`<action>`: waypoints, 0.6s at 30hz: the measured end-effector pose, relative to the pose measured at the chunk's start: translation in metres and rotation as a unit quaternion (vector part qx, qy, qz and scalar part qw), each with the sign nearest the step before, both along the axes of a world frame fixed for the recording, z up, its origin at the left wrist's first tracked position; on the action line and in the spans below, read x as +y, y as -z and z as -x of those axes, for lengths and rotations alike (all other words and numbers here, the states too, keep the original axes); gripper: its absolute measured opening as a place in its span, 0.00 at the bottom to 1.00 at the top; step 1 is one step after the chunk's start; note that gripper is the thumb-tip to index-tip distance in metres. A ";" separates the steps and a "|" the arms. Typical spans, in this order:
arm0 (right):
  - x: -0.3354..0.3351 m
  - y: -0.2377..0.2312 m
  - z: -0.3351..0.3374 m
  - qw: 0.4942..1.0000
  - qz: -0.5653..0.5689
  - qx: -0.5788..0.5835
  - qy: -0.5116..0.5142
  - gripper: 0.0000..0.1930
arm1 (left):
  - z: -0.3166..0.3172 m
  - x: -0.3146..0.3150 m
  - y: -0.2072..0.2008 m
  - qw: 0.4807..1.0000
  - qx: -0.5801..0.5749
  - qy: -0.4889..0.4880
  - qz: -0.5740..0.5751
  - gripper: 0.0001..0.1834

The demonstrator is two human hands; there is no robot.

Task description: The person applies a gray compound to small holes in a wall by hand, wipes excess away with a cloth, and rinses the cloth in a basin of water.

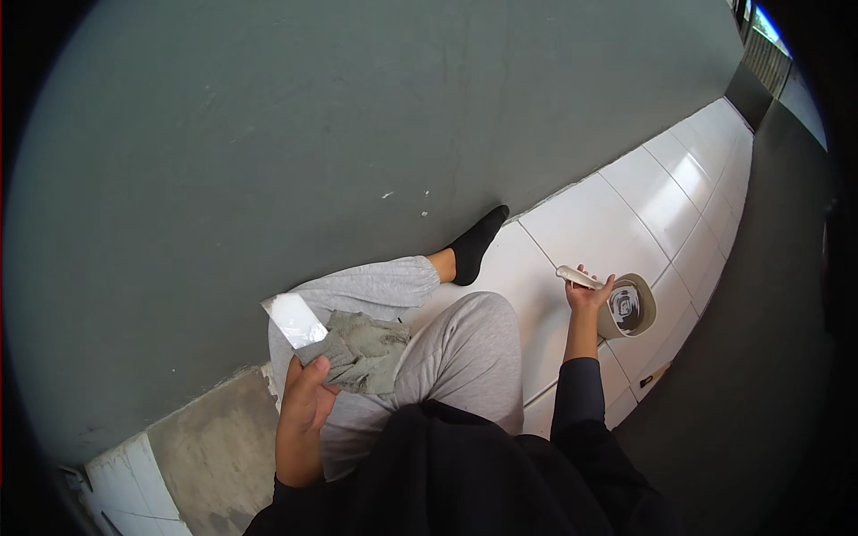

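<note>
My left hand (308, 393) is closed on a crumpled grey cloth (365, 348) above my lap. A shiny whitish rectangular piece (297, 320) sticks out beyond the cloth on the same hand's side; its kind is unclear. Out to the right, my right hand (587, 293) grips a pale, slim, elongated object (578, 278), too small to identify. A beige round-cornered tub (649, 308) stands on the floor just beside that hand, partly behind it. Light reflects off the tub's contents, which I cannot make out.
A grey wall (295, 134) with small chips rises ahead. White glossy tiles (617, 205) run along it to the right. My bent legs in grey trousers (465, 348) and a black-socked foot (478, 246) lie between my hands. Bare concrete (214, 447) shows at lower left.
</note>
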State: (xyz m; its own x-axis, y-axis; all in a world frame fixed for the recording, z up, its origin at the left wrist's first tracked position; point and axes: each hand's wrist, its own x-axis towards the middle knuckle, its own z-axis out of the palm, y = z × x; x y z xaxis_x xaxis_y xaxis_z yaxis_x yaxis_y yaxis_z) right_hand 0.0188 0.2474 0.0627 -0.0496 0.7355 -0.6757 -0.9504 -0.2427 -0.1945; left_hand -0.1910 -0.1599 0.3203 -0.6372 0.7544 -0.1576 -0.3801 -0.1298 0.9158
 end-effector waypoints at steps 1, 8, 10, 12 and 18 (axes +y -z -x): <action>-0.012 -0.001 -0.001 0.999 -0.013 -0.029 -0.014 0.28 | 0.006 -0.006 -0.001 0.999 0.030 -0.013 -0.004 0.26; -0.071 0.019 -0.030 0.988 -0.125 -0.043 -0.074 0.18 | 0.031 -0.031 -0.011 0.991 0.111 -0.057 -0.051 0.27; -0.079 0.023 -0.041 0.985 -0.131 -0.074 -0.088 0.17 | 0.035 -0.036 -0.012 0.990 0.107 -0.071 -0.064 0.27; -0.085 0.025 -0.053 0.972 -0.133 -0.144 -0.128 0.17 | 0.038 -0.043 -0.012 0.989 0.107 -0.066 -0.072 0.27; -0.111 0.016 -0.077 0.942 -0.059 -0.290 -0.159 0.17 | 0.038 -0.070 -0.016 0.986 0.116 -0.086 -0.087 0.27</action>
